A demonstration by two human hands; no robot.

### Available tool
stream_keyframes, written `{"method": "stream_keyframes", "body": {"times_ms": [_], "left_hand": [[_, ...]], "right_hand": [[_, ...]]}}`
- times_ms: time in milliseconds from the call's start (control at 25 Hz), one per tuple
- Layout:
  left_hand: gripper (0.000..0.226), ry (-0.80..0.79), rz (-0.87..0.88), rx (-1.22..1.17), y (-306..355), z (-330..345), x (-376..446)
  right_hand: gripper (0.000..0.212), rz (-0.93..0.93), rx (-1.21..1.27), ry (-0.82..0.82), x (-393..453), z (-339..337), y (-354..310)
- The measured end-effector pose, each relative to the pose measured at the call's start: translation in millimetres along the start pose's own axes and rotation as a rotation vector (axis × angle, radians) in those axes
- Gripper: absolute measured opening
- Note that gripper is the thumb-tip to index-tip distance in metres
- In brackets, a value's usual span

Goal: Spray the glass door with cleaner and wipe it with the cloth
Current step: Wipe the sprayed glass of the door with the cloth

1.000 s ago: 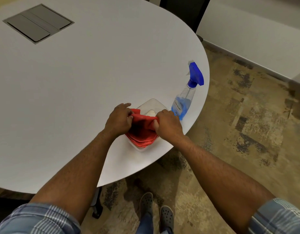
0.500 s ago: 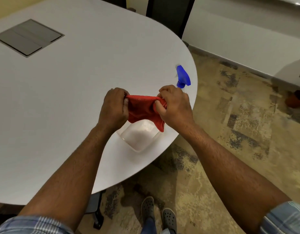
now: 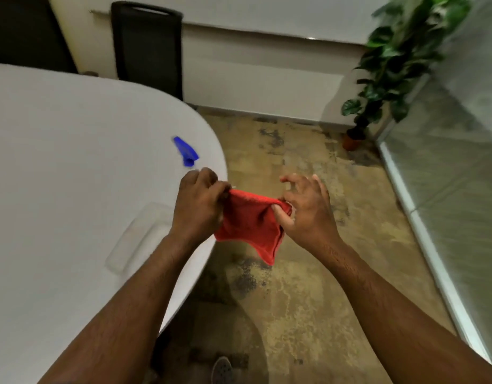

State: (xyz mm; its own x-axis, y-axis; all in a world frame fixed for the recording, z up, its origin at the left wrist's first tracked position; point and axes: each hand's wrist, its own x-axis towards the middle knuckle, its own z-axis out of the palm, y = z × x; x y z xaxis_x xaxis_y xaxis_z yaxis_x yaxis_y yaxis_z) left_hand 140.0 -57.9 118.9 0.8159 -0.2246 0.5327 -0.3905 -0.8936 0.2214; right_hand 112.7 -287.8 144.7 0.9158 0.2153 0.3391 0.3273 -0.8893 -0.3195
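Just off the rounded edge of the table (image 3: 73, 162), both hands are up in the air with the cloth (image 3: 250, 223) stretched between them. It's a red cloth, and it hangs past the table edge, over the floor (image 3: 308, 286) rather than over the tabletop. Left hand (image 3: 199, 202) has its grip closed tight on the cloth's left top corner, fingers curled into a fist around it. Right hand (image 3: 305, 206) pinches the right top corner between thumb and a finger or two, while the other fingers are spread loose and not touching the fabric. The top edge runs fairly taut between the two hands and the rest droops down to a point below.

Behind the left hand, on the table close to its edge, you can see the blue head of the sprayer (image 3: 186, 151). The bottle part is hidden by the hand and the whole thing is smeared by motion blur, so no detail there. A clear tub (image 3: 141, 236) sits on the table just left of the left forearm, also blurry.

Over on the right, the glass door (image 3: 455, 176) runs along the side of the frame with a pale frame strip at floor level, well apart from the hands. A potted plant (image 3: 400, 59) stands in the corner by it, and a black chair (image 3: 148, 48) is against the far wall. One shoe (image 3: 222, 371) pokes in at the bottom.
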Motion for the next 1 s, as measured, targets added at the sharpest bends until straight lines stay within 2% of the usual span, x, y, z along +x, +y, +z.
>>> {"method": "stream_keyframes", "body": {"times_ms": [200,400,520,600,680,760,840,920,1000], "left_hand": [[0.037,-0.166,0.174,-0.099,133,37,16],[0.027,-0.350,0.275,-0.333,294,66,-6],[0.034,-0.499,0.273,-0.595,388,61,-37],[0.026,-0.622,0.240,-0.729,457,59,-67],[0.010,-0.710,0.303,-0.793,518,60,-97],[0.016,-0.776,0.426,-0.836,574,59,-126],[0.022,-0.823,0.621,-0.825,631,52,-153],[0.025,-0.851,0.833,-0.815,681,39,-175],[0.025,-0.888,1.032,-0.795,730,25,-198]], "right_hand": [[0.017,0.250,-0.117,0.035,-94,-63,74],[0.014,0.521,-0.143,0.094,-232,-126,123],[0.012,0.631,-0.152,0.093,-320,-155,137],[0.018,0.715,-0.147,0.084,-388,-175,144],[0.027,0.793,-0.073,0.099,-446,-196,151],[0.028,0.867,0.030,0.226,-496,-227,155],[0.029,0.955,-0.072,0.411,-546,-267,166],[0.055,1.025,-0.244,0.377,-589,-310,177],[0.078,1.082,-0.325,0.216,-632,-346,186]]}}
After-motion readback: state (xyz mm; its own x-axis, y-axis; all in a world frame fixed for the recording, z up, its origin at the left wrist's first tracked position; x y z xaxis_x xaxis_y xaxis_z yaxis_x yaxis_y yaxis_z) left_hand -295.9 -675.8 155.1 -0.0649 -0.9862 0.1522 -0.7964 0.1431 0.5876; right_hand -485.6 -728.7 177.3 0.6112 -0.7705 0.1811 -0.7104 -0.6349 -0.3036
